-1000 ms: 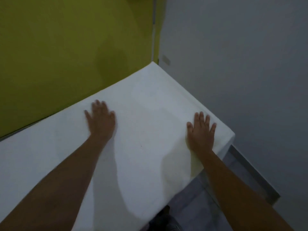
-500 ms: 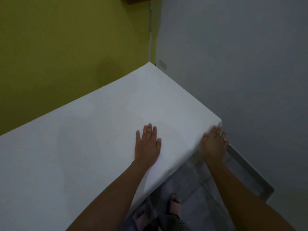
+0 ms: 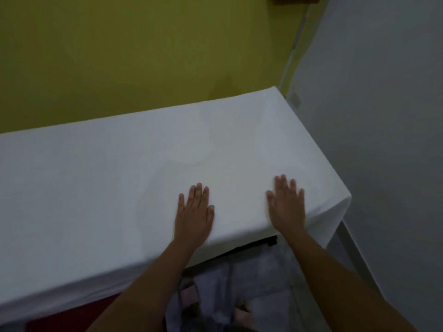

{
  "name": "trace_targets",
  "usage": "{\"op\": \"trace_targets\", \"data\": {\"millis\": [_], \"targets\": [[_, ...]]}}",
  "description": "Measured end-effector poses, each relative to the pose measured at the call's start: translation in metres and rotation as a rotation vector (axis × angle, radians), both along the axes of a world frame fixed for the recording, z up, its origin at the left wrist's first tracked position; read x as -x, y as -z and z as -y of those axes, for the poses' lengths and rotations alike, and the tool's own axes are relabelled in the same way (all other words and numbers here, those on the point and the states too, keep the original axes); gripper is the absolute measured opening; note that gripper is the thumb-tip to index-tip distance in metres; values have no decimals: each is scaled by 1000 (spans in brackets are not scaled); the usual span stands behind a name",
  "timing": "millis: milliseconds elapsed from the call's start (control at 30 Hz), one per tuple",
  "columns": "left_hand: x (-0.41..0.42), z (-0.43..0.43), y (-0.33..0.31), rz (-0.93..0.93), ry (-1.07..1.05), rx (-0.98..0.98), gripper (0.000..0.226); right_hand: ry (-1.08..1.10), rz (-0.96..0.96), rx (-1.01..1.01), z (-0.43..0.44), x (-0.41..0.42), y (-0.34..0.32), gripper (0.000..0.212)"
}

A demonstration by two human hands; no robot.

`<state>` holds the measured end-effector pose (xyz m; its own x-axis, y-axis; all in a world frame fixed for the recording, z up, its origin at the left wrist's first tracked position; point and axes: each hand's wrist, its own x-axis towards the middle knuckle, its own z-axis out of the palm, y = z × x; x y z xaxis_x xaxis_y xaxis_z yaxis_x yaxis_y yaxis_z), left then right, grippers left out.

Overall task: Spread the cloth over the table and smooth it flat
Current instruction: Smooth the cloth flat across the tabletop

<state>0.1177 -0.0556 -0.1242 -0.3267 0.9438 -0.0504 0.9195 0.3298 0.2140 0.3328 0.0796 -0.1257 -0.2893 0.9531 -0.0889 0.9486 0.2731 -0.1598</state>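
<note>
A white cloth [image 3: 119, 178] covers the whole tabletop and hangs over the near and right edges. It lies mostly smooth, with faint shading in the middle. My left hand [image 3: 194, 215] rests flat, palm down, on the cloth near the front edge. My right hand [image 3: 286, 204] also lies flat with fingers spread, near the front right corner, and looks slightly blurred. Neither hand grips the fabric. The table itself is hidden, except for a dark bar [image 3: 254, 245] below the cloth's hem.
A yellow-green wall [image 3: 143, 56] stands right behind the table, and a grey wall [image 3: 383, 116] runs close along its right end. Below the front edge I see a tiled floor [image 3: 275, 279], pale clothing and my feet. A brown object [image 3: 297, 0] shows at the top.
My right hand came off the table's right corner edge and now lies flat on top. My left hand stays flat near the front edge. The view has swung to face the table more squarely.
</note>
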Motion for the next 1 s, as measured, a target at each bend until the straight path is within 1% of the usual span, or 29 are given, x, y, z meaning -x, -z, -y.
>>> {"op": "trace_targets", "data": {"millis": [133,200,267,333,400,467,533,600,667,733,833,900,1000], "targets": [[13,27,-1,-9,-128,-14,61,240,-70,-3,5,-67,1,61],[21,43,-2,-11,-181,-17,62,343,-172,37,14,-85,1,62],[28,58,-3,5,-236,-3,62,419,-310,60,20,-84,0,62],[35,71,-3,40,-292,-8,63,498,-442,66,22,-67,-9,62],[42,83,-7,79,-347,-17,64,512,-479,46,23,-36,-21,62],[53,97,-10,83,-385,-35,62,387,-434,13,29,4,-30,61],[69,112,-9,75,-405,-34,61,127,-344,2,42,52,-32,58],[85,127,-9,81,-427,-3,65,-189,-195,1,62,102,-28,54],[101,143,-6,65,-422,24,72,-401,-85,21,90,146,-23,53],[119,159,-3,30,-420,41,76,-524,-19,44,119,182,-17,57],[157,187,-2,-4,-470,46,73,-632,28,76,156,228,-12,59],[188,213,0,4,-530,33,71,-694,26,75,176,255,-12,68],[238,254,-1,-2,-663,23,78,-776,19,68,200,292,-11,76]]}}
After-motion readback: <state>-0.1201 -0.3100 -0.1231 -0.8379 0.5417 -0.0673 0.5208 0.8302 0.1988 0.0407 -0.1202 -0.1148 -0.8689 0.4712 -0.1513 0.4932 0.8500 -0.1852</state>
